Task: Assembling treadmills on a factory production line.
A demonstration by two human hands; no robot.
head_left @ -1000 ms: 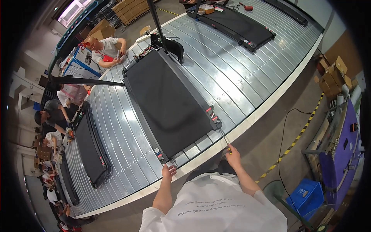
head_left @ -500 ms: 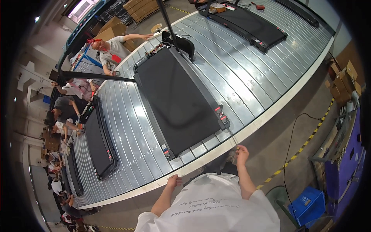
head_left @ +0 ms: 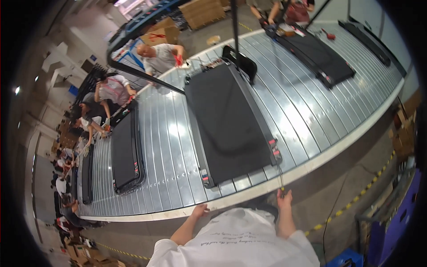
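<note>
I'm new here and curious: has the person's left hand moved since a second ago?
Yes. The left hand has come off the big black treadmill's near end, back to the slatted conveyor's pale edge.

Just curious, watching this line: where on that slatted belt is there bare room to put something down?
Bare slats lie between the big black treadmill and the smaller one on its left. More open slats separate it from the far treadmill. The near belt rim is crowded: the left hand rests there, the right hand holds a thin cord.

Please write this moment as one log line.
left hand: on conveyor edge | right hand: holds thin cord | treadmill: on conveyor
</note>
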